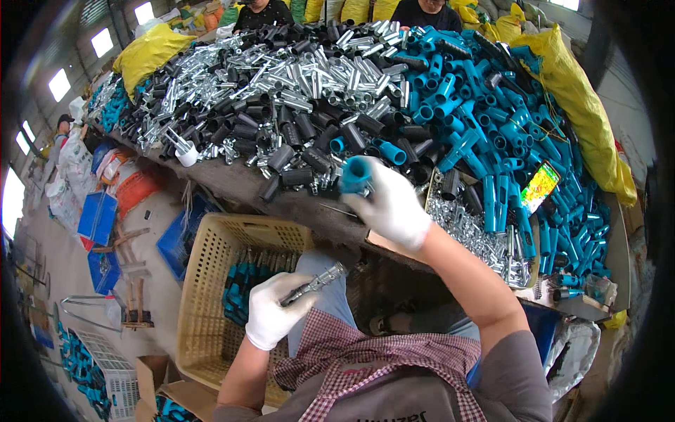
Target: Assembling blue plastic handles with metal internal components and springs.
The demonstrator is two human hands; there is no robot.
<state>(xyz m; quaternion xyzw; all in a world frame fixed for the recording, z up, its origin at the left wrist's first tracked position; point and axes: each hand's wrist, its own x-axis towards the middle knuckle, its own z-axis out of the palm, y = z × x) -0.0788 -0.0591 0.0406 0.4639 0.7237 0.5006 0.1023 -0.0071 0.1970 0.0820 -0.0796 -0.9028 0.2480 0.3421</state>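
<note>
Checked cloth (380, 352) over the lap at bottom centre, nearest the lens. Left hand (274, 313), white glove, grip closed on a metal rod (314, 283); rod's long axis runs lower left to upper right, tip toward the worktop. Below it, lower left of frame: tan plastic basket (204, 281) holding blue-and-black assembled pieces. Right hand (389, 204), gloved, grip closed on a blue tube (356, 174) at frame centre, open end facing the camera, over the worktop (239, 184) edge. Shallow tray (485, 246) right of it holds small silver fittings. Worktop piled with black sleeves (295, 133), silver tubes (330, 77), blue tubes (485, 105). Yellow sacks (583, 105) at the upper edge; concrete floor, blue crates (98, 218) left.
</note>
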